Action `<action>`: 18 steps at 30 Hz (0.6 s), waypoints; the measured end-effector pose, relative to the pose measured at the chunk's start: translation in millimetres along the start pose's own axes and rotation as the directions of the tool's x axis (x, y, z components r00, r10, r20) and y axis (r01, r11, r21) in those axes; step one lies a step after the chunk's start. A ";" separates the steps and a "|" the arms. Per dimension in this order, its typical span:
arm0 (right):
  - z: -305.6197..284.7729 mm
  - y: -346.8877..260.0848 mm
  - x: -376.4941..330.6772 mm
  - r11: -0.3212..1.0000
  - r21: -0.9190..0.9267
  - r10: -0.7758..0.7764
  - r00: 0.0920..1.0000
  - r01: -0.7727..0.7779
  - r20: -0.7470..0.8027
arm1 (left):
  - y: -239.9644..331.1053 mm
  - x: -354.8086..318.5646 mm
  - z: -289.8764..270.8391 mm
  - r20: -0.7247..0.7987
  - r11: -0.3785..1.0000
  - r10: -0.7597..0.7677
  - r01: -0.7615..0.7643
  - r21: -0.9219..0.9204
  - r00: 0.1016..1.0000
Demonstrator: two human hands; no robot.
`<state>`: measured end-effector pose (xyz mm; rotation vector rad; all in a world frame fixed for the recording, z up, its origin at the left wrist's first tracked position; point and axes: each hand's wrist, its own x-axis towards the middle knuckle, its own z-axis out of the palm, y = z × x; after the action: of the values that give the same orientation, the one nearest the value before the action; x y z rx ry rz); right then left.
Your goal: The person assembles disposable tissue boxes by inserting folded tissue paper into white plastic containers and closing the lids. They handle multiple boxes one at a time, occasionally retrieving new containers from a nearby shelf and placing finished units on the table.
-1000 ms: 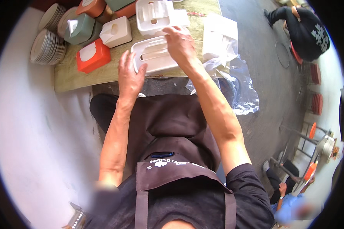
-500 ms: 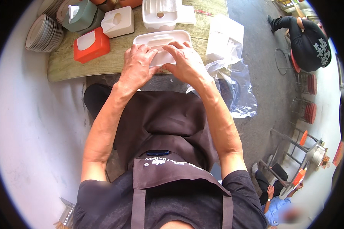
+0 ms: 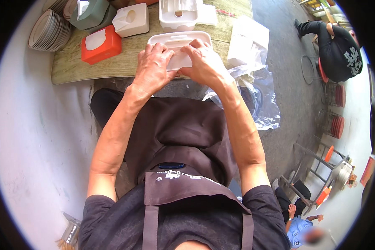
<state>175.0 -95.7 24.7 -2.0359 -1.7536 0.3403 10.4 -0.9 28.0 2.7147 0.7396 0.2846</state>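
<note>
A white plastic tissue box [image 3: 177, 43] lies at the near edge of the wooden table [image 3: 121, 66]. Both of my hands grip its near side. My left hand [image 3: 153, 68] covers its left part, fingers curled over the top. Pressed against the right part is my right hand [image 3: 206, 62], thumb under the edge. The box's far rim shows beyond my fingers.
An orange tissue box [image 3: 101, 43], a cream one [image 3: 131, 20], a green one [image 3: 89, 13] and an open white box [image 3: 181, 12] stand on the table. Stacked plates [image 3: 46, 31] sit far left. A white packet [image 3: 246, 41] and clear plastic bag [image 3: 258, 100] hang at right. A seated person [image 3: 333, 48] is far right.
My right hand came down from the far end of the white box to its near side. Both hands now meet on it at the table's edge.
</note>
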 end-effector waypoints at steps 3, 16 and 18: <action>-5.2 -0.5 4.1 1.000 0.001 0.028 0.997 -0.028 0.078 | -1.7 -1.0 4.3 -0.036 1.000 0.009 -0.009 -0.006 0.999; -7.4 -2.8 4.0 0.998 0.023 0.048 0.995 -0.050 0.086 | -2.6 -1.7 8.4 -0.046 0.999 -0.030 0.029 -0.022 0.998; -6.6 -1.8 2.5 0.999 0.024 0.043 0.997 -0.045 0.062 | -1.7 -1.2 7.9 -0.053 0.999 -0.032 0.030 -0.029 0.998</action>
<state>176.9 -94.1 31.6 -2.0692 -1.7335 0.4408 10.7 -2.0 19.9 2.6757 0.7859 0.3588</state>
